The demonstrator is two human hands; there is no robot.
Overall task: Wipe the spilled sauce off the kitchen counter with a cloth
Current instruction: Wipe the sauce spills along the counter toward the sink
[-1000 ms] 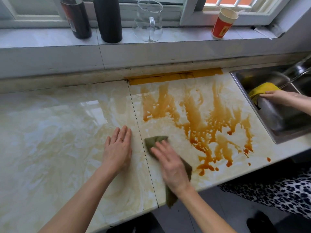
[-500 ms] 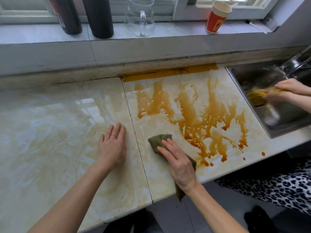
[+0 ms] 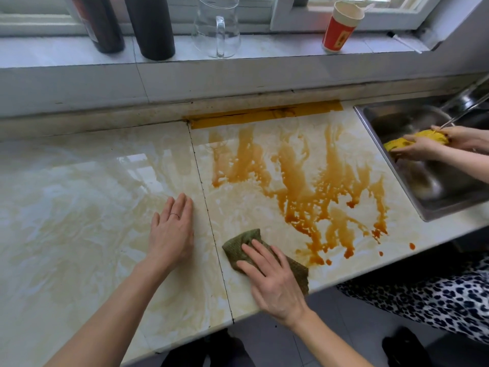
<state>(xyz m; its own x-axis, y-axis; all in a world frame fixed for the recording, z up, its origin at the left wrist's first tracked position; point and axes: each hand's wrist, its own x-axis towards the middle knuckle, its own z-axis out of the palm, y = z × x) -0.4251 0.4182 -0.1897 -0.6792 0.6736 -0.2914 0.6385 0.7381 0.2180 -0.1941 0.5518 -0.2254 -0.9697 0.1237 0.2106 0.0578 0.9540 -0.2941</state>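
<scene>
Brown sauce (image 3: 304, 192) streaks the right half of the pale marble counter (image 3: 79, 207), with drips near the front edge. A dark green cloth (image 3: 238, 246) lies flat on the counter just left of the lowest streaks. My right hand (image 3: 272, 279) presses flat on top of the cloth, fingers spread and pointing left. My left hand (image 3: 172, 231) rests palm down on the bare counter, left of the seam, holding nothing.
A steel sink (image 3: 428, 202) sits at the right, where another person's hands (image 3: 423, 147) rub a yellow cloth (image 3: 412, 137). On the windowsill stand two dark bottles (image 3: 150, 27), a glass jug (image 3: 217, 27) and a red paper cup (image 3: 340, 27). A person in spotted clothing (image 3: 436, 300) stands at the right.
My right hand has slid the green cloth a little to the right toward the sauce, and the cloth now lies flatter. My left hand stayed put. The other person's hands keep working in the sink.
</scene>
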